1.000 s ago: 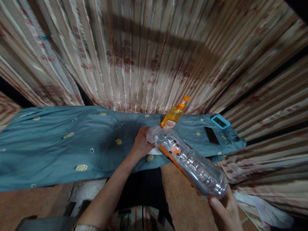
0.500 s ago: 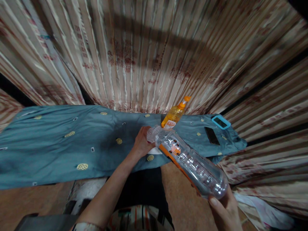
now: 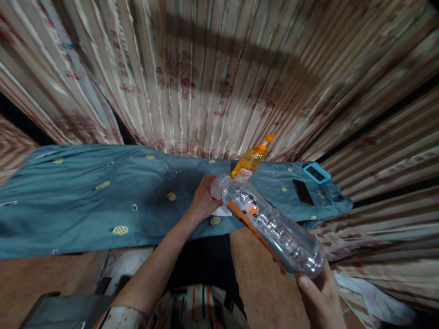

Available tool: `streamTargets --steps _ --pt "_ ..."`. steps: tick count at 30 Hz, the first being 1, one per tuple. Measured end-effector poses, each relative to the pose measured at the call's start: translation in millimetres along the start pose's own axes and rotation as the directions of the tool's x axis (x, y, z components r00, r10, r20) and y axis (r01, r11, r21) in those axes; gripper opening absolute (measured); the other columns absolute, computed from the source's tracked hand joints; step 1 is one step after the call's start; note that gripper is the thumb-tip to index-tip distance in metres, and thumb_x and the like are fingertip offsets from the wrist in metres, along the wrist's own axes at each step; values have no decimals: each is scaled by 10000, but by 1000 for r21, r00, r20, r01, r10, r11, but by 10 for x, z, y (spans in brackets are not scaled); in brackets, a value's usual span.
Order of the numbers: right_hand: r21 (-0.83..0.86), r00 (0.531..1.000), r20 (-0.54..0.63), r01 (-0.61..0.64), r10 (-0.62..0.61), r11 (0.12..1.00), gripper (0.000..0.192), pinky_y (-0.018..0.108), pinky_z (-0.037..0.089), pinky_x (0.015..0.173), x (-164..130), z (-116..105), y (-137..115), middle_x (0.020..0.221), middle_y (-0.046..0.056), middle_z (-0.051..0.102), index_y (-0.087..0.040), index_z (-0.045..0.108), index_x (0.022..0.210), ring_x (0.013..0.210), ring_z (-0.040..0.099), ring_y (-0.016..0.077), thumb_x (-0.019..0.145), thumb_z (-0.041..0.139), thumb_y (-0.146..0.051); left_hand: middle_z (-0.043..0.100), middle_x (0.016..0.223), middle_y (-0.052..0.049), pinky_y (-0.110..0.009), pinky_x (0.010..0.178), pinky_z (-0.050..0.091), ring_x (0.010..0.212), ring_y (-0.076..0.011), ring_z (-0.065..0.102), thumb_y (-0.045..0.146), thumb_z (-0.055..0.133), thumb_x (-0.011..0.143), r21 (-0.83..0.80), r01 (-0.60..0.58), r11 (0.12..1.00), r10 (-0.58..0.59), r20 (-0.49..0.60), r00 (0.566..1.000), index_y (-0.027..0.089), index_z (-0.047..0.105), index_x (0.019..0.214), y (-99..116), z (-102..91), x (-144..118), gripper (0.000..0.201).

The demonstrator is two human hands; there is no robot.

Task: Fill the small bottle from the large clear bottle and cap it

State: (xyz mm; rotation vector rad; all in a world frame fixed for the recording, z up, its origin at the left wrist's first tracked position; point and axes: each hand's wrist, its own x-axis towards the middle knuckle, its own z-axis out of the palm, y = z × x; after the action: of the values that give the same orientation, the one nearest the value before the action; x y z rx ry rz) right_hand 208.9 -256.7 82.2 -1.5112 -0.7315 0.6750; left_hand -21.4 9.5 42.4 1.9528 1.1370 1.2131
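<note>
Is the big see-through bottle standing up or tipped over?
Tipped over: the clear bottle slants between the right hand at its base and left hand at its neck.

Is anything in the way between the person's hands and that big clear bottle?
Nothing visible is. The right hand grips the base of the clear bottle, and the left hand is at its cap end over the blue cloth. The orange bottle stands just behind, apart from both hands.

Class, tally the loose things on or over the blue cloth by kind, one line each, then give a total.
Bottles: 2 (clear bottle, orange bottle)
Phones: 2 (black phone, blue-cased phone)
Total: 4
</note>
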Motion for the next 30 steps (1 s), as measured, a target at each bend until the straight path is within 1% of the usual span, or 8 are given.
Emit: streamTargets --steps 3,6,9,14,19,22,27,30 --pt "-43 1000 11 27 -27 999 845 594 452 1234 18 -51 52 1525 192 720 -226 633 1528 1472 620 450 829 896 -621 750 1141 -78 -459 995 645 1119 -313 752 321 999 700 -2 6 1000 -6 12 1000 229 677 1136 9 -13 4 549" --pt "-79 999 38 35 -32 996 849 563 462 1235 24 -62 62 1573 187 685 -217 590 1586 1511 594 433 888 851 -623 749 1133 -78 -458 988 646 1113 -315 752 318 998 690 7 8 1000 -8 16 1000 225 680 1128 6 -14 6 550" --pt "-74 998 19 62 -60 995 847 544 453 1244 41 -57 77 1561 177 699 -225 617 1555 1500 605 424 859 871 -634 754 1131 -72 -447 974 650 1098 -303 756 314 988 692 11 1 1000 -1 4 1000 230 680 1139 -2 -8 5 550" --pt "-38 999 34 21 -20 999 847 603 424 1260 39 -26 62 1600 162 676 -267 609 1567 1533 570 445 853 870 -640 754 1132 -72 -452 970 656 1091 -305 761 311 993 671 18 13 1000 -13 -5 1000 231 682 1151 5 -13 -2 578" --pt "-34 1000 -5 -6 6 999 877 644 358 1290 -9 62 -66 1570 191 680 -250 611 1526 1539 542 468 808 897 -664 755 1110 -70 -444 942 656 1064 -299 764 321 994 687 6 11 1000 -11 -10 1000 232 677 1130 7 -9 -10 552" --pt "-16 1000 -7 -30 30 999 921 654 355 1286 -25 111 -130 1595 193 664 -260 596 1534 1544 533 487 773 925 -662 753 1114 -70 -448 945 657 1073 -300 763 304 991 693 3 -2 1000 2 -11 1000 230 675 1140 -11 0 -9 552" --pt "-39 1000 -12 -28 28 999 912 617 349 1297 -32 120 -144 1629 175 640 -276 578 1540 1572 510 474 788 911 -669 746 1146 -82 -462 967 655 1107 -311 756 297 1005 680 -6 -21 1000 21 -9 1000 220 675 1161 -28 2 -2 589" --pt "-60 1000 17 5 -4 998 888 576 383 1282 -18 77 -100 1596 175 666 -260 566 1565 1538 558 442 835 874 -661 742 1109 -84 -474 951 652 1082 -319 754 323 998 691 -9 -11 1000 11 -3 1000 216 675 1127 -16 1 1 553"
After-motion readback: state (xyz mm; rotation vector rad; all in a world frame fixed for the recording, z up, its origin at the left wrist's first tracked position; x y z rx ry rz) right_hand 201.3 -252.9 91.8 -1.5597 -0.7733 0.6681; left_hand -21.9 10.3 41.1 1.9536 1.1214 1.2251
